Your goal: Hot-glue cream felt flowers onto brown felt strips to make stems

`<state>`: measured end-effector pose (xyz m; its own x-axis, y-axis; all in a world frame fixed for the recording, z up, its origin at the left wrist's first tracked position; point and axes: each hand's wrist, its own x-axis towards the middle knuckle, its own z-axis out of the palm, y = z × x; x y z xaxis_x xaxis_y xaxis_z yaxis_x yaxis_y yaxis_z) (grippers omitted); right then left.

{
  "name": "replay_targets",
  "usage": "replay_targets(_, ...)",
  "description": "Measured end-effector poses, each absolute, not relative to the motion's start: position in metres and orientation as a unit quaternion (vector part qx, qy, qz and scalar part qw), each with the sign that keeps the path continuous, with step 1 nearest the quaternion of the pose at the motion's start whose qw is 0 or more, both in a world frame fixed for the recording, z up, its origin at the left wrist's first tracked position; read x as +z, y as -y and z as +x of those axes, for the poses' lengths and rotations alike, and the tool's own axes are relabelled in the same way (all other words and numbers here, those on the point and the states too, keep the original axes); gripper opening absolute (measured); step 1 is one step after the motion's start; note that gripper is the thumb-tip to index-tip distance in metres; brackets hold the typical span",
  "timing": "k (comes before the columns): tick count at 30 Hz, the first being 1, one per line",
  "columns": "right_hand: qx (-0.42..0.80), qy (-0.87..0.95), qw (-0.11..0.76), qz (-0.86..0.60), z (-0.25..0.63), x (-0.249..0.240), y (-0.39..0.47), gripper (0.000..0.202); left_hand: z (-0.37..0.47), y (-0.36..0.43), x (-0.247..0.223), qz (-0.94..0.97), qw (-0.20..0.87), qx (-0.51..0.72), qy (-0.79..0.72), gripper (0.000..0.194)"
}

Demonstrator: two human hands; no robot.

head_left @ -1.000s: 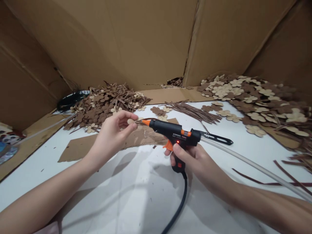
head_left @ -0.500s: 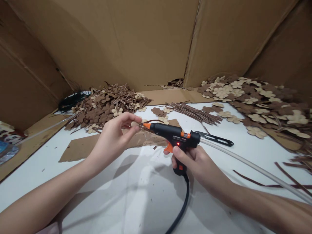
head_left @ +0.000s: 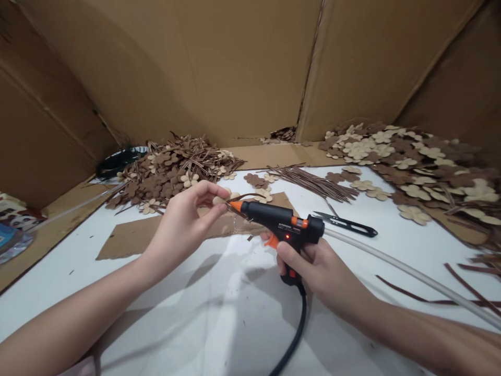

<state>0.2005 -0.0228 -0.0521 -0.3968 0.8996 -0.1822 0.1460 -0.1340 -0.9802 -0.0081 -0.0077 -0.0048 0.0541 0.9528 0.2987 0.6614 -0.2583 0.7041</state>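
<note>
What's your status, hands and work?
Left hand pinching beige flower; right hand gripping black-orange glue gun, nozzle at flower; nothing visibly between.

No text readable. Small white print on the black body of the glue gun, too small to make out.

Soft, cool light falls from above on a white table, arm shadows spreading toward the viewer, while cardboard walls sink into brown dimness, wide-angle distortion bends the edges, and slight blur softens the right-hand flower pile.
</note>
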Motion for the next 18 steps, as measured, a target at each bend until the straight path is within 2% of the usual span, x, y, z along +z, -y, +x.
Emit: replay_targets(18,0.598,0.596,0.318,-0.432,0.1983,-0.0561,0.0247,0.028,-0.0041,0.0111,-0.0033,0.684,0.19,0.39,-0.586,0.01)
